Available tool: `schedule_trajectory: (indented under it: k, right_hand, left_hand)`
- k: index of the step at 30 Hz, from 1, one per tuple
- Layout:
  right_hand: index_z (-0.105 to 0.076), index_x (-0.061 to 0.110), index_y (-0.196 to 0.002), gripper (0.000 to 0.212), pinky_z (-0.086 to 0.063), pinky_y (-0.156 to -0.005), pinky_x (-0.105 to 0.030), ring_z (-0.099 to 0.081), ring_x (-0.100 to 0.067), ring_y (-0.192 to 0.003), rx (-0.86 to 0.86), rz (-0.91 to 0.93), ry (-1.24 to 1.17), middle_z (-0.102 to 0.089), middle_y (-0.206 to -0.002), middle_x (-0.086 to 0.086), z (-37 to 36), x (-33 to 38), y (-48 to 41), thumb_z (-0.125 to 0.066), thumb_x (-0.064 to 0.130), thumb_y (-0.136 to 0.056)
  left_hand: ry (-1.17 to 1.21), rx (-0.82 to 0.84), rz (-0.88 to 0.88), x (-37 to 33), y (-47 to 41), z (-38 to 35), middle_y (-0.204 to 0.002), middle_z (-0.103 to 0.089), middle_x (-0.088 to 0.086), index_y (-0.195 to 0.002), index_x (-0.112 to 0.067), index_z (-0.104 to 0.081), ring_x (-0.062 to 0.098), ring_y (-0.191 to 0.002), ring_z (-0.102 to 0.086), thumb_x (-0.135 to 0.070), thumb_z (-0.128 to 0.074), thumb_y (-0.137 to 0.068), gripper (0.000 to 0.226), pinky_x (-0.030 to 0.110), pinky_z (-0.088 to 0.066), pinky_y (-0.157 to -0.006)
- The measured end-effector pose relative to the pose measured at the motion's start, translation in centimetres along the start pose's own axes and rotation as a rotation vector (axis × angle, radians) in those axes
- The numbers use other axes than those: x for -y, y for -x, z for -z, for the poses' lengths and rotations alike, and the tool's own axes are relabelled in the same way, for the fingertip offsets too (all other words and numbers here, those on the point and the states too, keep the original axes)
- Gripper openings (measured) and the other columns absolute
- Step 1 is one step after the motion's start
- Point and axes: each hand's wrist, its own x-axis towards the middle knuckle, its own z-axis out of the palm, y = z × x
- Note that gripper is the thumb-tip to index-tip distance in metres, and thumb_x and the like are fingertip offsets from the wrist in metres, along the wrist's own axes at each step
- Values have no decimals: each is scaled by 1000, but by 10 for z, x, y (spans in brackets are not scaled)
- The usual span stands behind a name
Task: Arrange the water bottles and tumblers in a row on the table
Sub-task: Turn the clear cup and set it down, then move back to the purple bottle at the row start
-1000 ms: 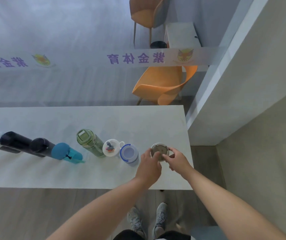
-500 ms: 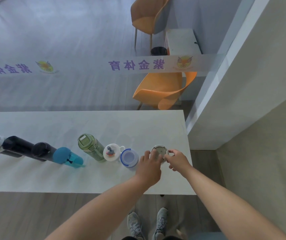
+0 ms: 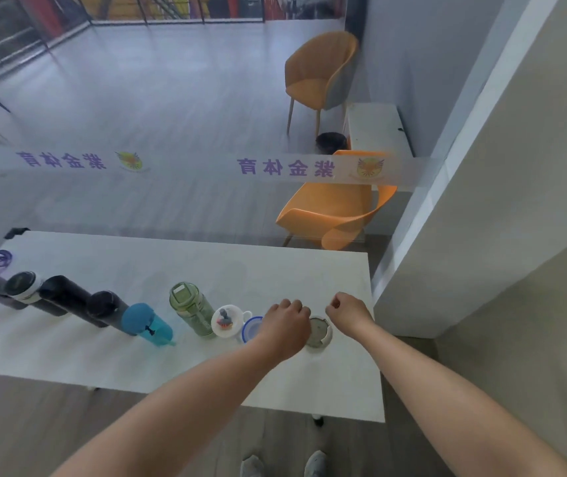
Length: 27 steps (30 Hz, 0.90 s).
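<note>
Grey-lidded tumbler standing last in the row, by the worktop's right edge

The tumbler [image 3: 317,331] is standing upright, flanked by both hands: the left hand [image 3: 283,330] is hovering loosely clenched just to its left and nearer, partly covering it, while the right hand [image 3: 349,313] is curling empty just beyond it, towards the far right corner; neither is grasping anything

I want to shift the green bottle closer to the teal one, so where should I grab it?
Take the green bottle around its body just below the lid, coming from the near table edge. It stands upright with gaps on both sides, so the grip can wrap around it.
</note>
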Motion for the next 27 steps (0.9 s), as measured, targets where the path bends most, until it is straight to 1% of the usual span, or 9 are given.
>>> schedule_trajectory:
  k: [3,7,11,15,17,18,20,23,27]
  right_hand:
    - [-56,16,-79,14,-49,-67,-35,-59,-23,-77,-14,67,21,-63,-82,-2,7,25,-1,-56,25,-89]
    - [-59,13,-82,17,-50,-70,-37,-62,-27,-82,-22,148,19,-65,-84,-5,0,67,6,-55,28,-88]
    - [-54,15,-75,21,-45,-67,-36,-59,-26,-79,-43,210,41,-63,-80,-5,-20,116,21,-50,30,-90]
    - [-53,15,-69,24,-43,-63,-36,-56,-24,-71,-60,251,64,-61,-72,-6,-62,160,41,-50,29,-88]
    - [-53,15,-67,24,-42,-62,-35,-55,-24,-69,-60,269,79,-61,-71,-6,-90,183,54,-50,29,-87]
    - [-52,16,-66,24,-43,-62,-35,-56,-25,-70,-60,276,92,-62,-71,-5,-105,194,60,-51,28,-87]
    - [-52,18,-65,24,-47,-64,-37,-61,-27,-73,-65,287,112,-63,-72,-5,-134,218,75,-51,27,-87]
    - [-50,18,-64,26,-46,-62,-39,-61,-28,-71,-57,316,155,-63,-72,-7,-183,254,93,-50,27,-89]
    - [-65,18,-83,18,-54,-74,-37,-65,-25,-81,2,353,199,-71,-86,-6,-247,306,110,-50,25,-91]
  left_hand:
    - [-15,-80,22,16,2,18,-95,-62,9,-95,-11,-60,32,-89,-58,-22,-42,-99,22,37,-40,-72]
    - [-51,-51,13,43,19,43,-84,-64,10,-82,-14,-59,33,-76,-60,-21,-40,-96,25,34,-35,-64]
    - [-170,48,4,80,44,48,-57,-59,4,-59,-17,-56,26,-51,-58,-13,-73,-70,21,25,-30,-51]
    - [-262,52,-99,126,88,50,-69,-66,5,-70,-17,-67,28,-63,-64,-14,-65,-81,12,26,-34,-52]
    - [-282,-7,-59,151,117,55,-68,-67,3,-69,-16,-70,24,-61,-64,-22,-67,-84,17,24,-35,-48]
    - [-243,9,-22,165,132,57,-74,-69,5,-76,-14,-72,26,-66,-66,-24,-62,-90,20,27,-39,-50]
    - [-210,26,1,198,158,52,-87,-69,10,-90,-8,-68,32,-78,-66,-17,-47,-97,24,32,-41,-57]
    - [-171,12,8,253,201,44,-87,-67,11,-88,-10,-62,32,-80,-65,-10,-44,-93,20,34,-39,-57]
    - [4,-25,151,319,258,32,-92,-65,8,-90,-13,-57,32,-81,-63,-27,-38,-100,25,36,-38,-60]
